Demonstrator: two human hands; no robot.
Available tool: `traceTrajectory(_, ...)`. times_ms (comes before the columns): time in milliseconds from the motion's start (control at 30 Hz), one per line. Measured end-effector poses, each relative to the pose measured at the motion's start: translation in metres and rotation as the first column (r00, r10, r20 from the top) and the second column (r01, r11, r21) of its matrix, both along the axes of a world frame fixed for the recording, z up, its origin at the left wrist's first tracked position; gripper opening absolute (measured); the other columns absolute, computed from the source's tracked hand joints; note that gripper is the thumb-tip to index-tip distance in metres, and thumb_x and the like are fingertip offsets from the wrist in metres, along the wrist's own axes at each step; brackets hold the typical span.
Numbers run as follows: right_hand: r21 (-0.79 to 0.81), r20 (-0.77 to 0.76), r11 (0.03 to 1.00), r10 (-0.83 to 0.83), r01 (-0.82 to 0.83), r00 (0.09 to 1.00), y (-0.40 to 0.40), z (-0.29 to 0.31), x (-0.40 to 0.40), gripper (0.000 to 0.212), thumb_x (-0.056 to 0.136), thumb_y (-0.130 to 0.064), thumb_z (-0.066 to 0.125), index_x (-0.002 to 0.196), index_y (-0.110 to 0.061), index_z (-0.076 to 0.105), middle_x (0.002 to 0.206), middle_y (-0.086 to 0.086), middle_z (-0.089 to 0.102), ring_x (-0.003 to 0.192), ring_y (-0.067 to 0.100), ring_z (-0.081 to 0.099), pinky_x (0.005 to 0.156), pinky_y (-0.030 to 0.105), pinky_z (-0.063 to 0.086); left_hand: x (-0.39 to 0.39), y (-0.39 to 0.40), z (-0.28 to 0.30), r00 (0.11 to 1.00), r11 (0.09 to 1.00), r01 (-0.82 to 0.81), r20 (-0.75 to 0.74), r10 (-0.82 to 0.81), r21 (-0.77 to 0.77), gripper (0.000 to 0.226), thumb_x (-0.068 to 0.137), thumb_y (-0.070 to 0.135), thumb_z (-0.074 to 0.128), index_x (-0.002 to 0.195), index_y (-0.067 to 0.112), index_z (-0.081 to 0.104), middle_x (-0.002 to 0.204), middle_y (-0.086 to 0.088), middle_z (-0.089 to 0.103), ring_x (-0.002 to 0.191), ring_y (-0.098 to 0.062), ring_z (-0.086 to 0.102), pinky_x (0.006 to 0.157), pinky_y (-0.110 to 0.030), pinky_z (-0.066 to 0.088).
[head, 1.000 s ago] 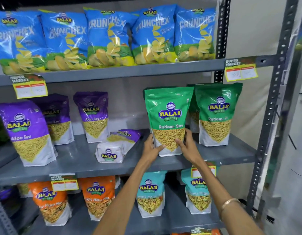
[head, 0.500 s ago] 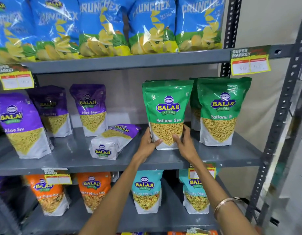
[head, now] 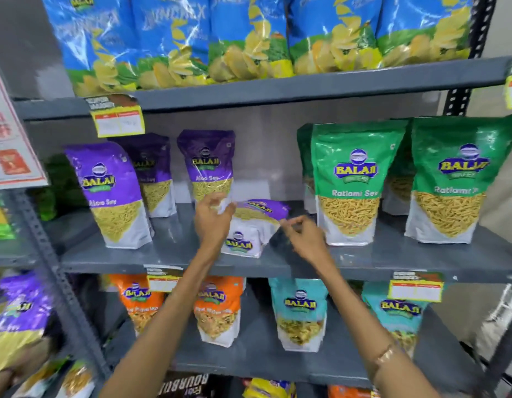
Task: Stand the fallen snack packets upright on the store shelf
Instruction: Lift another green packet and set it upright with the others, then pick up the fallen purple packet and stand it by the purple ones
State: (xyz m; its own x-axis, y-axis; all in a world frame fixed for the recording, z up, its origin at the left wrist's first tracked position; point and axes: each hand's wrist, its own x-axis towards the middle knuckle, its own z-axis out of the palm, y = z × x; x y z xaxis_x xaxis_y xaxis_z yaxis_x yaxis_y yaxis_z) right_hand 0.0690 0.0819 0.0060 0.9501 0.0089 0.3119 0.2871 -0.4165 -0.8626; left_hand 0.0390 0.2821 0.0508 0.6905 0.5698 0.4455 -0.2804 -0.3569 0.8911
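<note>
A purple and white Aloo Sev packet [head: 250, 231] lies fallen on the grey middle shelf [head: 174, 255], its white base towards me. My left hand [head: 211, 222] rests against the packet's left side with fingers curled at its upper corner; motion blur hides whether it grips. Just right of the packet is my right hand [head: 305, 239], fingers loosely bent and holding nothing. The green Ratlami Sev packet [head: 349, 182] stands upright to the right, free of both hands.
Upright purple Aloo Sev packets [head: 112, 193] stand left of the fallen one, and a second green packet [head: 450, 179] stands far right. Blue Crunchex bags [head: 249, 38] fill the shelf above. Orange and teal packets [head: 300, 311] stand below.
Both hands have let go of the upright green Ratlami Sev packet and moved left to the fallen purple packet. The view has shifted left and closer.
</note>
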Motion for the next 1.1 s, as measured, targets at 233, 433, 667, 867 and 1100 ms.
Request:
traceTrajectory(233,0.098,-0.434,0.994,0.093,-0.056,0.896,0.061,0.031,0.015,0.052,0.092,-0.065,0.056,0.105,-0.016,0.068,0.092,0.004,0.059,0.073,0.016,0.051,0.06,0.028,0.04,0.037,0.072,-0.006,0.546,0.846,0.299,-0.648,-0.531,-0.442,0.035,0.084,0.047,0.079,0.09,0.02,0.058,0.082,-0.003,0.055,0.078,-0.019,0.059,0.074,-0.04,0.055)
traceTrajectory(433,0.256,-0.391,0.967,0.119,-0.017,0.912,0.072,0.022,0.015,0.016,0.093,-0.028,0.073,0.1,-0.013,0.07,0.098,0.007,0.073,0.075,0.015,0.064,0.057,0.017,0.049,0.05,0.073,-0.005,0.454,0.761,0.451,-0.614,-0.645,-0.466,0.014,0.089,0.026,0.076,0.088,0.017,0.065,0.089,-0.005,0.066,0.078,-0.019,0.065,0.077,-0.039,0.057)
traceTrajectory(667,0.367,-0.239,0.927,0.176,-0.079,0.955,0.061,0.005,-0.01,0.064,0.076,-0.051,0.081,0.121,-0.009,0.068,0.12,0.012,0.077,0.11,0.027,0.071,0.092,0.044,0.055,0.02,0.055,-0.025,0.519,0.565,0.586,-0.266,-0.812,-0.582,0.017,0.088,-0.001,0.069,0.103,0.006,0.069,0.099,-0.014,0.074,0.072,-0.019,0.075,0.063,-0.033,0.065)
traceTrajectory(867,0.352,-0.048,0.931,0.119,-0.094,0.992,0.072,0.018,-0.082,0.041,0.097,-0.02,0.068,0.125,-0.011,0.039,0.12,0.006,0.062,0.103,0.013,0.062,0.08,0.014,0.057,-0.044,0.041,-0.03,0.764,0.681,0.539,-0.052,-0.643,-0.495,0.075,0.048,0.013,0.079,0.121,0.001,0.064,0.107,-0.013,0.073,0.093,-0.029,0.07,0.071,-0.034,0.058)
traceTrajectory(1100,0.304,0.246,0.93,0.133,-0.207,0.96,0.07,0.04,-0.181,0.055,0.096,-0.025,0.07,0.141,-0.019,0.04,0.136,0.003,0.064,0.121,0.01,0.065,0.097,0.025,0.053,-0.14,0.047,-0.007,0.779,0.701,0.623,0.194,-0.597,-0.346,0.07,0.063,-0.002,0.074,0.13,0.004,0.052,0.114,-0.01,0.073,0.101,-0.019,0.072,0.085,-0.033,0.061)
